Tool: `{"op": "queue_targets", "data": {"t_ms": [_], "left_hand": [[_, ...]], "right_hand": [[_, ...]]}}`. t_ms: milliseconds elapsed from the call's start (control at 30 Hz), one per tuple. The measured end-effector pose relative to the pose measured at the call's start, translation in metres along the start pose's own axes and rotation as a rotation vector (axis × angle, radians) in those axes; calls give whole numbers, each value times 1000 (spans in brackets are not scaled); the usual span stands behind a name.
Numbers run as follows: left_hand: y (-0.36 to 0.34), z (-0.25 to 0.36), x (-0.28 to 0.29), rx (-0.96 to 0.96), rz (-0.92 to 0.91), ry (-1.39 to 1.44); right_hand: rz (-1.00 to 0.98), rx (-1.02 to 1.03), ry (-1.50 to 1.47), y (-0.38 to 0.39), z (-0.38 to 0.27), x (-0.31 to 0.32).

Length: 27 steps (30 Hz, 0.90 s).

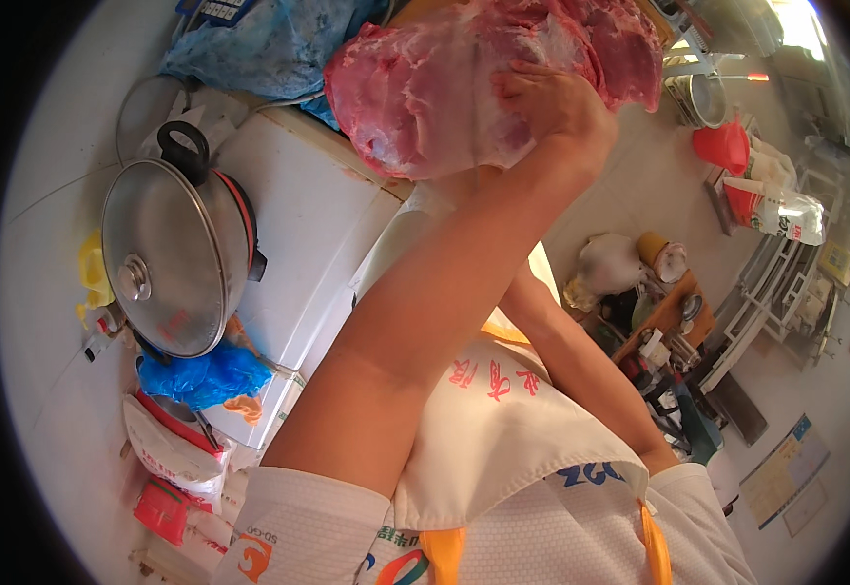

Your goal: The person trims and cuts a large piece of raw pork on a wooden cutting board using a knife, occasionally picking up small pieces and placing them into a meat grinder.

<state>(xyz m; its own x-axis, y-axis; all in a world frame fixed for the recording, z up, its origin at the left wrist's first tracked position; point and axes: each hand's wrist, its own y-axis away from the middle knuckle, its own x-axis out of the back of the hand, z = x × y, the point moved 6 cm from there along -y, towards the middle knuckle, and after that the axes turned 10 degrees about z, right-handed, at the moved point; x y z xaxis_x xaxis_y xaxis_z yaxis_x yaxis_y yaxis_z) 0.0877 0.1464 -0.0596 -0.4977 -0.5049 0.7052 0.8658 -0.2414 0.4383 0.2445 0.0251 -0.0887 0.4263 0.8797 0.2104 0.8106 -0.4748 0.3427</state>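
A large slab of raw red meat (415, 97) lies at the top of the head view, its near end over the edge of a white counter-like surface. My left hand (554, 97) rests on the meat's upper side, its fingers apart and lying against the flesh. My left forearm crosses from the lower left toward the upper right. Behind it passes my right forearm, which runs up and leftward from the right sleeve. My right hand is hidden behind the left arm and the meat. A thin dark line runs down the blurred middle of the meat; what it is I cannot make out.
On the left stands a lidded pot (167, 258) with black handles. Blue plastic bags (269, 49) lie beside the meat, and another blue bag (201, 375) sits below the pot. A red bucket (722, 146), white racks (761, 312) and a cluttered wooden board (674, 312) stand rightward.
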Motion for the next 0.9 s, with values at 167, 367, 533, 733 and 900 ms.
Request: {"op": "queue_targets", "data": {"t_ms": [167, 367, 533, 733, 900], "left_hand": [[-3, 5, 4, -36, -14, -105], [5, 8, 18, -20, 51, -65], [-7, 19, 9, -37, 42, -197], [-7, 17, -4, -50, 135, -233], [-14, 23, -2, -26, 2, -167]], "right_hand": [[-163, -186, 206, 13, 0, 2], [-204, -108, 265, 28, -12, 6], [-289, -142, 403, 46, -59, 12], [-295, -256, 526, 53, -50, 23], [0, 132, 349, 12, -59, 18]]}}
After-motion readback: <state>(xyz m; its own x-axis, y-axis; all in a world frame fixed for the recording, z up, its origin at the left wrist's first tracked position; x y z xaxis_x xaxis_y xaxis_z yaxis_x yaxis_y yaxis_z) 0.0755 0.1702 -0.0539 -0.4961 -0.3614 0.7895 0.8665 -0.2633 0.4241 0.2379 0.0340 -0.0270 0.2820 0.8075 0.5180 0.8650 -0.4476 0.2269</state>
